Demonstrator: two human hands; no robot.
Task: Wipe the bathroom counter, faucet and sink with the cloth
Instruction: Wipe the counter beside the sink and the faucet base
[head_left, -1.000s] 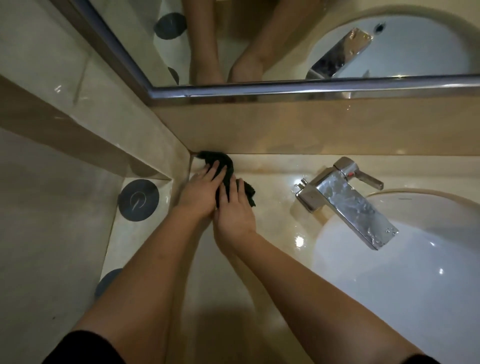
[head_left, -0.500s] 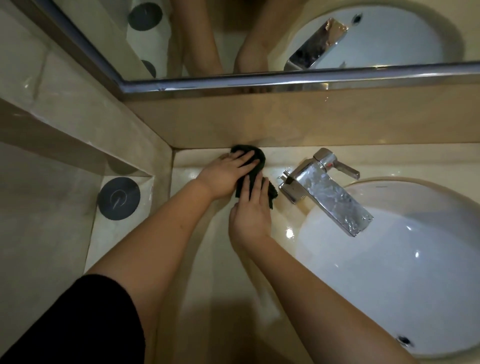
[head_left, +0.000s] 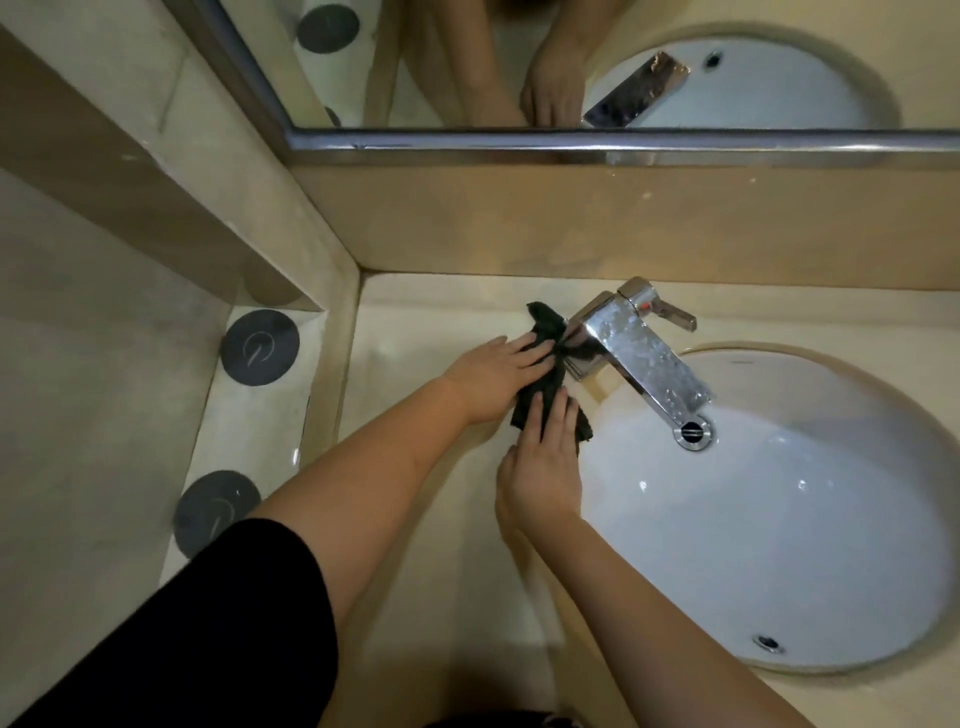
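A dark cloth (head_left: 546, 382) lies on the beige counter (head_left: 415, 499), pressed against the left side of the chrome faucet (head_left: 639, 353). My left hand (head_left: 491, 374) lies flat on the cloth's upper part, fingers pointing at the faucet base. My right hand (head_left: 545, 462) presses the cloth's lower part with spread fingers, right at the rim of the white sink (head_left: 779, 519). The faucet spout reaches out over the basin, above the drain (head_left: 693, 432).
A mirror (head_left: 571, 62) with a metal frame runs along the back wall, above a beige backsplash. To the left, a lower ledge carries two dark round discs (head_left: 260, 347). The side wall meets the counter at the back left corner.
Both hands have slid the cloth to the right, from the back left corner of the counter to the faucet base and sink rim. The view has shifted with them.
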